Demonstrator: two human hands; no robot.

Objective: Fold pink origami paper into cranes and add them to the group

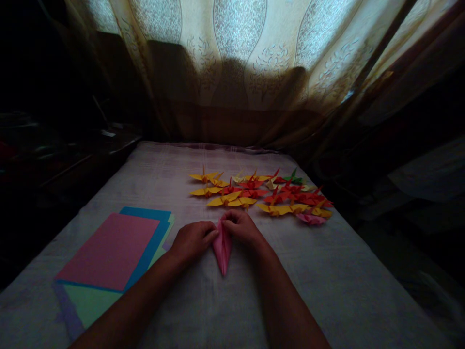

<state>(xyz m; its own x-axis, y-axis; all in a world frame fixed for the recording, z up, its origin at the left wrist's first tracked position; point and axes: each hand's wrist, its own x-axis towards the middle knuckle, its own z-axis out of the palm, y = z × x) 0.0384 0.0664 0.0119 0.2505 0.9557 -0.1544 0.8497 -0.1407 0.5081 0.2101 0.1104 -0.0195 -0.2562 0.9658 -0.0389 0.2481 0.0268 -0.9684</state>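
Observation:
A piece of pink origami paper [223, 249], folded into a narrow kite shape, lies on the cloth-covered table with its long point towards me. My left hand [194, 238] pinches its left edge between thumb and fingers. At the upper end, my right hand [241, 227] has its fingers closed on the paper. Just beyond my hands stand several folded paper cranes in rows: yellow ones [225, 199], red ones [276, 196], a green one [293, 178] and a pink one [311, 219]. The paper's top is partly hidden by my fingers.
On the left lies a stack of paper sheets, with a pink sheet [109, 249] over a blue sheet [145, 261] and a light green sheet [90, 303]. A pale checked cloth [225, 315] covers the table. Patterned curtains [232, 82] hang behind its far edge.

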